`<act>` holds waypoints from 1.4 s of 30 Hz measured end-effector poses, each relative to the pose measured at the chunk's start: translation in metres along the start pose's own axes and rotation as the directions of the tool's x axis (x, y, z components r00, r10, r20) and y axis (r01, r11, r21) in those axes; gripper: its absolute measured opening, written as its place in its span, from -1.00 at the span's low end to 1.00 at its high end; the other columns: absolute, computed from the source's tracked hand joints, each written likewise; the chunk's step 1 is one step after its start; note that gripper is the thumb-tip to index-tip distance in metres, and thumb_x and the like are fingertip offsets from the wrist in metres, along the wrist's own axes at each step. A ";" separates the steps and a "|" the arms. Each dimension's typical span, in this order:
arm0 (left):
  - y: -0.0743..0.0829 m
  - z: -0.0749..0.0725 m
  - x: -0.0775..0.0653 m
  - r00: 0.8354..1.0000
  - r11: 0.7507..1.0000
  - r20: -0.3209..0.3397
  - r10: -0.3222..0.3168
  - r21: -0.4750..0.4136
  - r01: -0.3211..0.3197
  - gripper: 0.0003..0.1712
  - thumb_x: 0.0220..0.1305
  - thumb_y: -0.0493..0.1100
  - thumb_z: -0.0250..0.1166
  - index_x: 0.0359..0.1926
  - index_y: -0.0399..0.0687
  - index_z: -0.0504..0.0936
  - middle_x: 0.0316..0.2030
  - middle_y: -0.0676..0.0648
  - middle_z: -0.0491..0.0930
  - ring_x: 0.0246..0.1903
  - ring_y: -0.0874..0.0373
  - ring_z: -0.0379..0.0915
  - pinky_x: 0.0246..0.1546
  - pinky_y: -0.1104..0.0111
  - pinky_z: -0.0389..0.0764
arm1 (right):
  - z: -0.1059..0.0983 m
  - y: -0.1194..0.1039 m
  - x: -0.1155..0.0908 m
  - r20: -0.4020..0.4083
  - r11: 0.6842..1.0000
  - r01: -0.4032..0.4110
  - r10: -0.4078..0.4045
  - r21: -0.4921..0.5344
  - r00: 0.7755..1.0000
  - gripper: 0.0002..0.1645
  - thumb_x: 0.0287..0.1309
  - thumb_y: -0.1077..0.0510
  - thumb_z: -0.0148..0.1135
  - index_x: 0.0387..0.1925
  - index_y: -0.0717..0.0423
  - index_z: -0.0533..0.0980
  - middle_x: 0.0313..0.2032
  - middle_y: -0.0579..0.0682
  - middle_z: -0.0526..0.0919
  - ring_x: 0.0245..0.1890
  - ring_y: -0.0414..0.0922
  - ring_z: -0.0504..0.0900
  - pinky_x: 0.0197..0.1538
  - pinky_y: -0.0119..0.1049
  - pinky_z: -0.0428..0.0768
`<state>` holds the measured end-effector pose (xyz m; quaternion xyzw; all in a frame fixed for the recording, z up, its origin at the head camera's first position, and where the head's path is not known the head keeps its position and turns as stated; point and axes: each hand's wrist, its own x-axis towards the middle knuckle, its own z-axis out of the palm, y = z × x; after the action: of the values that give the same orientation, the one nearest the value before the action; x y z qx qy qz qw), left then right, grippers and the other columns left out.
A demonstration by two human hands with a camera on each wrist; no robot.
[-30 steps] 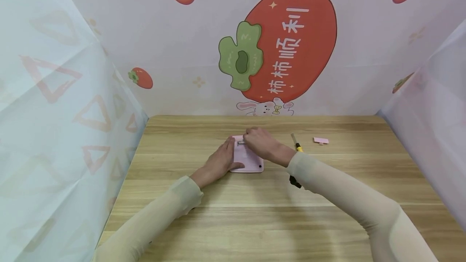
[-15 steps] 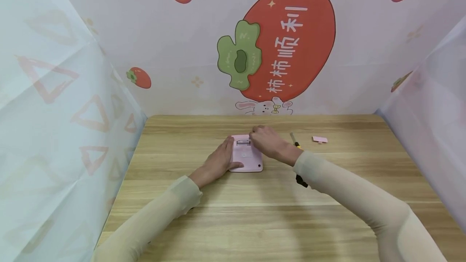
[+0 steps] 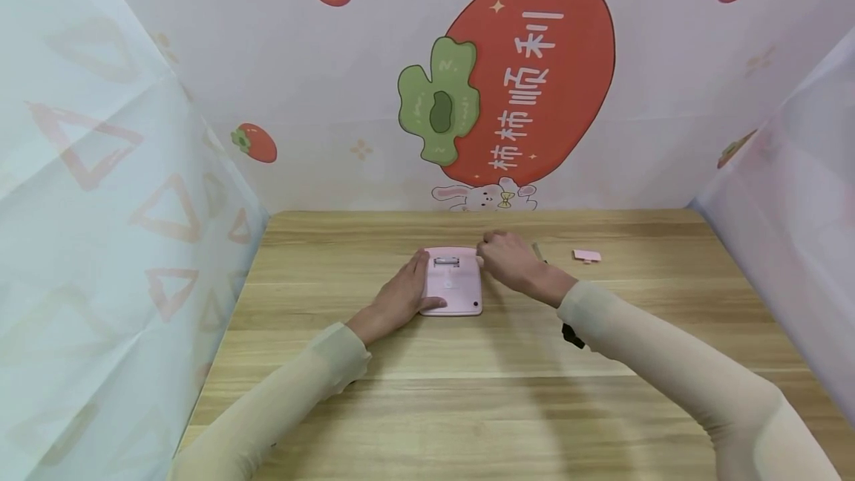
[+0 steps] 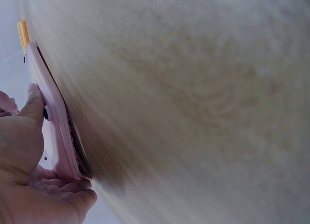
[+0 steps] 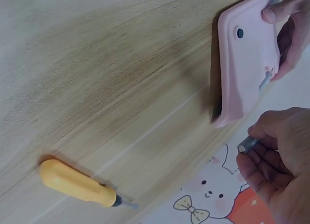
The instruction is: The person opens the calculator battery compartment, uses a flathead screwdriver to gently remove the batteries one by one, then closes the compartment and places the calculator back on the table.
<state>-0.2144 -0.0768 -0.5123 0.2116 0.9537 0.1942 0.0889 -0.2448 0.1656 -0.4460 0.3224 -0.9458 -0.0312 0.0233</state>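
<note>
A pink calculator lies back side up on the wooden table, its battery compartment exposed. One silver battery sits in that compartment. Along the calculator's left edge, my left hand grips it, thumb on the back and fingers around the side. Just off the opposite edge is my right hand, which pinches a small silver battery between thumb and forefinger; in the head view the hand hides this battery.
A pink battery cover lies at the back right of the table. Nearer the calculator is a screwdriver with a yellow handle, mostly behind my right arm in the head view. A patterned sheet rises behind the table.
My right hand has moved right, from over the battery compartment to beyond the calculator's right edge, uncovering the seated battery. My left hand and the calculator have stayed in place.
</note>
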 end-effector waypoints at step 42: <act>0.002 0.002 0.001 0.999 0.999 0.005 -0.050 -0.021 0.050 0.27 0.32 0.27 0.41 0.66 -0.34 -0.08 0.66 -0.32 -0.04 0.62 -0.18 0.01 0.56 0.01 0.27 | 0.013 0.068 -0.061 -0.058 0.995 -0.091 0.093 0.046 0.994 -0.85 0.27 0.36 0.35 -0.16 0.35 0.73 -0.24 0.19 0.72 -0.25 0.08 0.72 -0.25 -0.06 0.79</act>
<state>-0.2142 -0.0745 -0.5130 0.1874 0.9564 0.2014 0.0982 -0.2385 0.2570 -0.4551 0.2797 -0.9590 0.0001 0.0462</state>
